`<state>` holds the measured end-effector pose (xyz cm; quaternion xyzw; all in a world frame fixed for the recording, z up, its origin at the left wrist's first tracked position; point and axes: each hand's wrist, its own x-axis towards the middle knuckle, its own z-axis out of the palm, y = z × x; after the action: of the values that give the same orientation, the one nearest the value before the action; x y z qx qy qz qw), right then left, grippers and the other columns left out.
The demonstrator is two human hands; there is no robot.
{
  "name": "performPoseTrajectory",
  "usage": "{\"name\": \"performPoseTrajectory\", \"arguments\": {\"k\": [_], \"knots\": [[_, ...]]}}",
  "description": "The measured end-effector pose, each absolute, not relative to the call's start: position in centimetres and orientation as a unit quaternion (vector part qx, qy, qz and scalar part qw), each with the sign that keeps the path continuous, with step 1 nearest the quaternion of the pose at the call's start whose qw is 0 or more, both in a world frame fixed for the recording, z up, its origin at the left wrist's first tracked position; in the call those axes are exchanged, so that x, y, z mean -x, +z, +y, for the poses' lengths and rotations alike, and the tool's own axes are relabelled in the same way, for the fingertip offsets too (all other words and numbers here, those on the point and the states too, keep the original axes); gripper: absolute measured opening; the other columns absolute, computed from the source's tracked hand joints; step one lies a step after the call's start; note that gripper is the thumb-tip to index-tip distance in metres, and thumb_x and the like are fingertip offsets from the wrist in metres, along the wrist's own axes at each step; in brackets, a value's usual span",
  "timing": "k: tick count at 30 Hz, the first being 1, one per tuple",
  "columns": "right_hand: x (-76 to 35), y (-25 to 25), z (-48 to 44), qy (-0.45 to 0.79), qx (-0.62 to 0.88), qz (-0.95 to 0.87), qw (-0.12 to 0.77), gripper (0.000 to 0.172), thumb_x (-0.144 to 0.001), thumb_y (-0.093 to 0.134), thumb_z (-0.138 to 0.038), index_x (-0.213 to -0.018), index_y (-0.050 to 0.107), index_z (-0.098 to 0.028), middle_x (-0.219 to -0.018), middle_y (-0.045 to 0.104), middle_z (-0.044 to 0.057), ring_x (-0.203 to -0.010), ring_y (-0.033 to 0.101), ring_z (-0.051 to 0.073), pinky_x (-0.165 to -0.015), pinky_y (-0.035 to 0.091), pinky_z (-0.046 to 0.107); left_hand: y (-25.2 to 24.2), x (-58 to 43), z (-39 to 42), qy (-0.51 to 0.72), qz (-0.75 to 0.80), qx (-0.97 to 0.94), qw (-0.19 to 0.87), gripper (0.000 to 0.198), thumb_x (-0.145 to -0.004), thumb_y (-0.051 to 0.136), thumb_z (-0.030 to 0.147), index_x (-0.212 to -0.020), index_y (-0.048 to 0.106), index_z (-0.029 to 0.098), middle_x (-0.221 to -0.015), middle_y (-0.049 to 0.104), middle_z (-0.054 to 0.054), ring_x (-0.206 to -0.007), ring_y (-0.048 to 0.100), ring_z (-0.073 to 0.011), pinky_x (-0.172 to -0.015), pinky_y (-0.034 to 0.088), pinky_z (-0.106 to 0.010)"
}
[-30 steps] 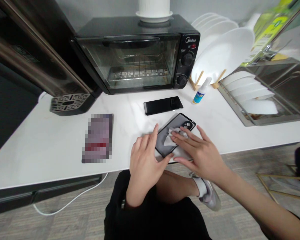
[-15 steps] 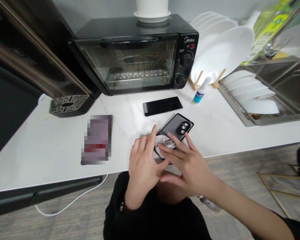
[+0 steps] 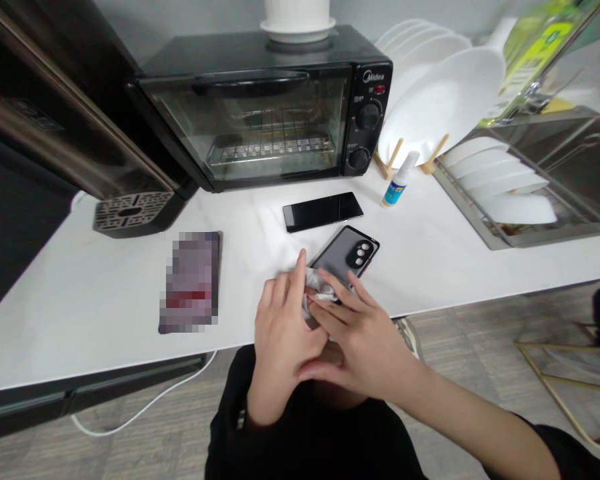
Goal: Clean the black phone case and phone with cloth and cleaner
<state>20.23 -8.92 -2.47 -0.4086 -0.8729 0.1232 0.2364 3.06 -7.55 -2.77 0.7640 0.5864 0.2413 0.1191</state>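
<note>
Right grip [image 3: 360, 333], released, pressed flat fingers on the wipe [image 3: 316, 288] at the near end of the phone case [image 3: 347, 257] by the desk's [image 3: 430, 267] near edge; left grip [image 3: 285, 323], also released, braced it, so light, even strokes seemed best.

Both palms down: left hand [image 3: 283, 330] flat, fingers straight and close together, pointing away from the body, wrist pulled in near the torso. The right hand [image 3: 363, 340] is flat too, fingers [image 3: 330, 313] slightly spread and angled up-left, lying over the thumb side of the left hand so the two touch. The right forearm [image 3: 470, 420] is bare and comes in from lower right; neither hand is curled into a grasp.
</note>
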Motion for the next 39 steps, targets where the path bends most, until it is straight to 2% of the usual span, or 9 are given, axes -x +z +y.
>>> {"name": "performPoseTrajectory", "arguments": {"k": [5,9,15,20,25,30,35,37,39], "knots": [[-25.4,-2.6,-7.3,0.059,0.476,-0.849,0.223,0.047,-0.105,0.053,-0.054,-0.138,0.067,-0.024,-0.143,0.070,0.003,-0.158,0.035,0.034,-0.130,0.017,0.068,-2.6,-3.4,-7.5,0.249,0.585,-0.762,0.122,0.102,-0.090,0.072,0.056,-0.169,0.017,0.023,-0.129,0.064,-0.011,-0.113,0.055,-0.0321,-0.100,0.048,-0.046],[-26.5,-3.1,-4.6,-0.019,0.547,-0.807,0.221,0.057,-0.106,0.047,-0.056,-0.146,0.061,-0.018,-0.149,0.065,0.007,-0.159,0.030,0.040,-0.127,0.021,0.072,-2.6,-3.5,-7.6,0.250,0.591,-0.758,0.118,0.102,-0.089,0.075,0.051,-0.169,0.018,0.025,-0.133,0.064,-0.009,-0.115,0.054,-0.0316,-0.104,0.047,-0.046],[-22.5,-3.2,-4.1,0.016,0.538,-0.809,0.237,0.082,-0.099,0.048,-0.073,-0.148,0.058,-0.008,-0.155,0.058,0.015,-0.159,0.027,0.043,-0.127,0.022,0.071,-2.4,-3.5,-7.7,0.255,0.589,-0.755,0.134,0.098,-0.091,0.073,0.047,-0.169,0.017,0.026,-0.136,0.064,-0.008,-0.118,0.053,-0.0318,-0.106,0.047,-0.047],[-21.8,-2.1,-7.3,0.115,0.386,-0.891,0.211,0.077,-0.097,0.051,-0.075,-0.141,0.064,-0.014,-0.146,0.067,0.009,-0.159,0.032,0.032,-0.133,0.017,0.060,-2.7,-3.4,-7.7,0.245,0.601,-0.750,0.127,0.098,-0.091,0.072,0.040,-0.169,0.015,0.022,-0.130,0.065,-0.011,-0.112,0.055,-0.0322,-0.099,0.050,-0.047],[-26.5,-1.9,-6.2,0.068,0.429,-0.879,0.196,0.047,-0.106,0.050,-0.055,-0.135,0.069,-0.023,-0.142,0.070,0.003,-0.157,0.036,0.032,-0.131,0.019,0.064,-2.7,-3.6,-7.6,0.248,0.600,-0.750,0.126,0.105,-0.088,0.076,0.051,-0.169,0.016,0.024,-0.135,0.065,-0.010,-0.117,0.055,-0.0323,-0.103,0.048,-0.047],[-26.1,-2.6,-3.4,-0.034,0.530,-0.821,0.207,0.061,-0.104,0.052,-0.059,-0.141,0.065,-0.013,-0.144,0.068,0.014,-0.157,0.033,0.043,-0.127,0.022,0.073,-2.5,-3.5,-7.7,0.256,0.597,-0.750,0.127,0.101,-0.089,0.075,0.046,-0.169,0.018,0.025,-0.137,0.064,-0.010,-0.118,0.055,-0.0322,-0.105,0.048,-0.047],[-20.4,-2.5,-7.0,0.084,0.418,-0.877,0.223,0.079,-0.097,0.055,-0.070,-0.145,0.060,-0.008,-0.152,0.062,0.014,-0.158,0.034,0.036,-0.132,0.025,0.060,-2.7,-3.1,-7.8,0.249,0.590,-0.757,0.131,0.095,-0.089,0.072,0.029,-0.168,0.019,0.020,-0.134,0.065,-0.011,-0.116,0.055,-0.0309,-0.104,0.049,-0.046],[-20.4,-2.3,-8.2,0.121,0.385,-0.888,0.222,0.075,-0.097,0.056,-0.070,-0.142,0.063,-0.012,-0.146,0.067,0.011,-0.157,0.036,0.032,-0.133,0.024,0.058,-2.8,-3.1,-7.8,0.244,0.597,-0.753,0.132,0.095,-0.088,0.073,0.029,-0.168,0.021,0.020,-0.130,0.066,-0.011,-0.114,0.056,-0.0309,-0.102,0.050,-0.045],[-22.3,-2.1,-8.2,0.120,0.392,-0.886,0.216,0.060,-0.100,0.057,-0.064,-0.139,0.067,-0.019,-0.141,0.071,0.006,-0.156,0.039,0.030,-0.132,0.025,0.060,-2.7,-3.2,-7.8,0.247,0.598,-0.750,0.137,0.098,-0.089,0.075,0.038,-0.168,0.020,0.022,-0.131,0.065,-0.010,-0.116,0.056,-0.0315,-0.102,0.051,-0.046]]}}
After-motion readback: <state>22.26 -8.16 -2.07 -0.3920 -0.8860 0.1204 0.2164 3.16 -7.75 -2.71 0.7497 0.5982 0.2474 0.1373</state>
